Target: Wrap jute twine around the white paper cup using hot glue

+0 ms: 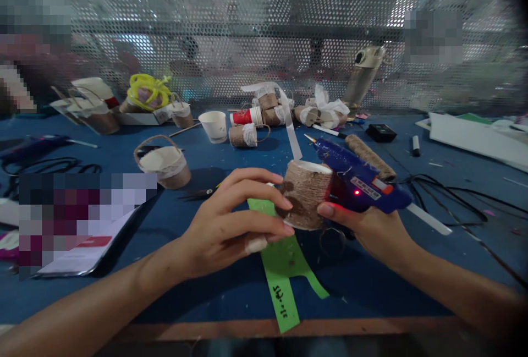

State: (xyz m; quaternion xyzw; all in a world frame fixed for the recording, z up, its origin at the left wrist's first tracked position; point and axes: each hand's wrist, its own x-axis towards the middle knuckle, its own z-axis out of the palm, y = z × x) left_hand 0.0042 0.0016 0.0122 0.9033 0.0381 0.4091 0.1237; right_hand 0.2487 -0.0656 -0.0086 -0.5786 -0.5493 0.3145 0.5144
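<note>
The twine-wrapped cup is held just above the green paper strip on the blue table, pinched by the left hand and braced by the right hand, which is clamped on the glue gun, nozzle angled away, presumably sparing fingers.

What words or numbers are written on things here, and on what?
On the green paper strip: dark handwriting, maybe numbers, too blurred to read.
On the white label of the blue glue gun: print too small.
On the white sheet with a red patch: unreadable.
On the twine-wrapped cup: nothing.
</note>
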